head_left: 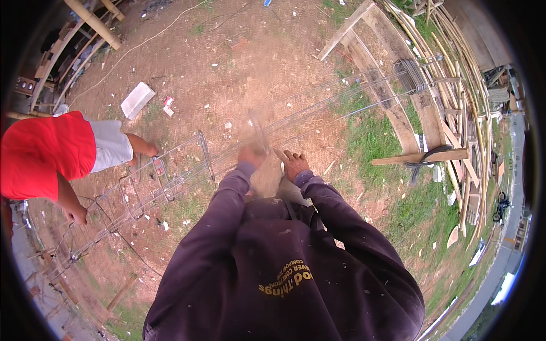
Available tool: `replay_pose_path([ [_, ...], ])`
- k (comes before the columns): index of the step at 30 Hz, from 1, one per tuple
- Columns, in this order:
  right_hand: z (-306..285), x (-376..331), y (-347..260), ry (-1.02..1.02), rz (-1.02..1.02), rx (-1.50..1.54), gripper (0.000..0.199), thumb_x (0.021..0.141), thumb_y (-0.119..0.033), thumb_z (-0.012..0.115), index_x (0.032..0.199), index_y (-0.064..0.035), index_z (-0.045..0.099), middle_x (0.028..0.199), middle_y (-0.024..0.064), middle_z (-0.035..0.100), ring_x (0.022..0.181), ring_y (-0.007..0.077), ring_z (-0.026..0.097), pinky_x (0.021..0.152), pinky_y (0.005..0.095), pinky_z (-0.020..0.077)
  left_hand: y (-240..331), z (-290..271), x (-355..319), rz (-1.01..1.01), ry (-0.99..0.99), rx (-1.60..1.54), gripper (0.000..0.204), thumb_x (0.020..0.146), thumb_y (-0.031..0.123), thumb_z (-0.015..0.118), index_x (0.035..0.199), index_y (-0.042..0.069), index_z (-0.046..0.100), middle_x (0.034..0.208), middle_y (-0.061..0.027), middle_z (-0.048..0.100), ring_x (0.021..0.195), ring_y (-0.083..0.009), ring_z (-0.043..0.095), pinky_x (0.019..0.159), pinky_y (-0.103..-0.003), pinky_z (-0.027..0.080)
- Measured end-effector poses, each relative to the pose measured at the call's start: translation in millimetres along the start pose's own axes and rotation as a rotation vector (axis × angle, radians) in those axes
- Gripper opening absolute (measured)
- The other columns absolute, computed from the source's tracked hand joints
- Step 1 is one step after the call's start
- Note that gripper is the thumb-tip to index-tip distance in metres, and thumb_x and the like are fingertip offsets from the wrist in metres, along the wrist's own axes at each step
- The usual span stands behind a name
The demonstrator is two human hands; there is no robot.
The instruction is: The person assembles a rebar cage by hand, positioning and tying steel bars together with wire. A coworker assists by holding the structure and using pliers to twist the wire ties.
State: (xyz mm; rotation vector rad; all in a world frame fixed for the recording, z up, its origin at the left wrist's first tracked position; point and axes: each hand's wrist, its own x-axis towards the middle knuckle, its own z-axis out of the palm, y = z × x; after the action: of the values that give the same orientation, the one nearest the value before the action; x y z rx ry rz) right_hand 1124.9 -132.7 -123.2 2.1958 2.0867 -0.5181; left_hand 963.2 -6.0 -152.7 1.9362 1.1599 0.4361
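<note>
My left hand (251, 156), blurred by motion, is closed on a bent wire stirrup (259, 131) that rises from it among the long bars. Beside it is my right hand (294, 164), its index finger stretched toward the left hand and its other fingers apart and slightly curved; I see nothing held in it. Several long thin steel bars (318, 106) run from lower left to upper right just beyond both hands. Rectangular stirrups (206, 154) hang around the bars on the left.
A person in a red shirt (48, 150) stands at the left, one hand (75, 212) near the bars. At right, a bundle of stirrups (410, 77) lies on a wooden plank frame (392, 108) beside bamboo poles (455, 136). A pale block (137, 100) lies on the dirt.
</note>
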Motion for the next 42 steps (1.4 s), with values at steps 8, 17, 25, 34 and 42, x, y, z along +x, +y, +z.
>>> replay_pose_path([
  [8,27,26,4,0.116,-0.019,0.027,0.067,0.082,-0.011,0.053,0.143,-0.0252,0.031,0.122,0.0136,0.051,0.102,0.0309,0.058,0.086,0.0455,0.0404,-9,-1,3,-0.048,-0.179,-0.091,0.036,0.071,0.039,0.075,0.09,0.009,0.071,0.083,-0.0178,0.065,0.08,-0.0363,0.061,0.073,-0.044,0.047],
  [17,39,10,-18,0.266,0.133,0.155,0.019,0.09,-0.025,0.051,0.105,-0.0182,0.06,0.093,0.0133,0.064,0.096,0.0306,0.062,0.08,0.0465,0.0435,-11,9,-6,-0.013,-0.138,-0.068,0.028,0.073,0.026,0.078,0.074,0.001,0.068,0.066,-0.0094,0.064,0.062,-0.0175,0.059,0.061,-0.032,0.046],
  [25,35,-16,-38,0.291,0.208,0.779,0.022,0.091,-0.025,0.047,0.093,-0.0148,0.066,0.077,0.0157,0.065,0.082,0.039,0.063,0.073,0.047,0.0476,-18,12,-9,-0.104,-0.19,-0.22,0.03,0.073,0.03,0.078,0.077,0.001,0.07,0.066,-0.0087,0.064,0.062,-0.0173,0.059,0.06,-0.033,0.047],
  [34,17,-27,-76,0.412,0.231,0.501,0.022,0.089,-0.019,0.049,0.104,-0.0114,0.064,0.083,0.0195,0.065,0.078,0.0399,0.063,0.074,0.0467,0.049,-40,6,-1,-0.199,-0.455,-0.455,0.021,0.08,0.019,0.068,0.089,0.001,0.072,0.076,-0.0067,0.069,0.055,-0.0101,0.056,0.049,-0.025,0.045],
  [42,31,-23,-102,0.147,0.339,0.445,0.026,0.086,-0.017,0.051,0.109,-0.0085,0.061,0.079,0.0231,0.064,0.073,0.04,0.064,0.067,0.0488,0.0502,-23,-3,1,-0.387,-0.56,-0.495,0.035,0.08,0.033,0.074,0.091,0.0,0.072,0.075,-0.0055,0.069,0.053,-0.0091,0.054,0.047,-0.024,0.043],
])
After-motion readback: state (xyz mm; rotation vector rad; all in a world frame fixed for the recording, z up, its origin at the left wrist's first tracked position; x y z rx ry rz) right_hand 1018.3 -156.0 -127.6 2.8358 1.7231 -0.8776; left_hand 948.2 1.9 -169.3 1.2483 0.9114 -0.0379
